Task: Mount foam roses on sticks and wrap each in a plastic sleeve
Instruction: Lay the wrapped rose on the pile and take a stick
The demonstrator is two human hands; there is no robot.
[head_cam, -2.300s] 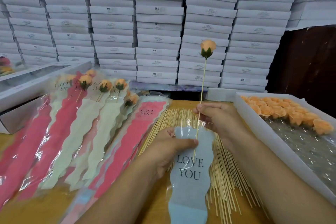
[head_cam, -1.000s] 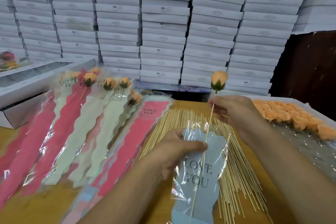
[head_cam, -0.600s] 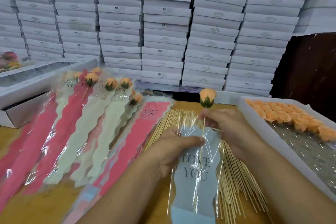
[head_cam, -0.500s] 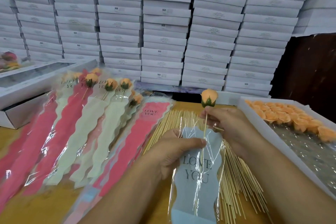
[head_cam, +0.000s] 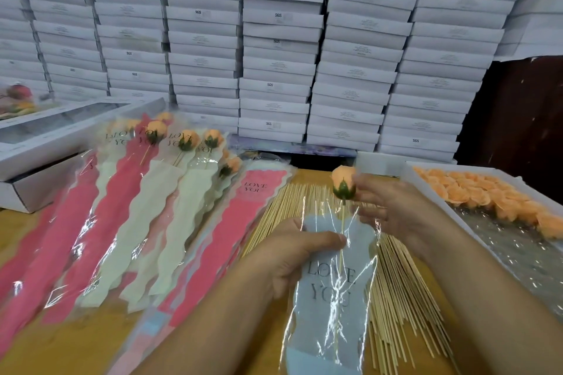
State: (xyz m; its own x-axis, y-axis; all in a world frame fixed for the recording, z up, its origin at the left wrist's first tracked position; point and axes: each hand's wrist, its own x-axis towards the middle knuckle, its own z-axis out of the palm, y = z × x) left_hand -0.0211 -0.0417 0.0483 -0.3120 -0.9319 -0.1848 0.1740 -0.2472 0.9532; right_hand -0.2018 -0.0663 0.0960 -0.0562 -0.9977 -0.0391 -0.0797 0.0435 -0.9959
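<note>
1. The left hand (head_cam: 292, 256), at lower centre of the frame, grips the top of a pale blue plastic sleeve (head_cam: 330, 298) printed "LOVE YOU", thumb pressed across its front.
2. The right hand (head_cam: 393, 210), just right of centre, has its fingers curled at the base of an orange foam rose (head_cam: 343, 181); whether they pinch it I cannot tell.
3. The rose's stick (head_cam: 340, 253) runs down inside the sleeve, the bloom above the opening.
4. Loose sticks (head_cam: 396, 283) lie fanned on the counter (head_cam: 45, 350) under the sleeve.
5. A white tray (head_cam: 426, 192) at right holds more orange rose heads (head_cam: 499, 201).
6. Finished wrapped roses (head_cam: 170, 192) lie at left.
7. Stacked white boxes (head_cam: 280, 55) fill the upper frame.
</note>
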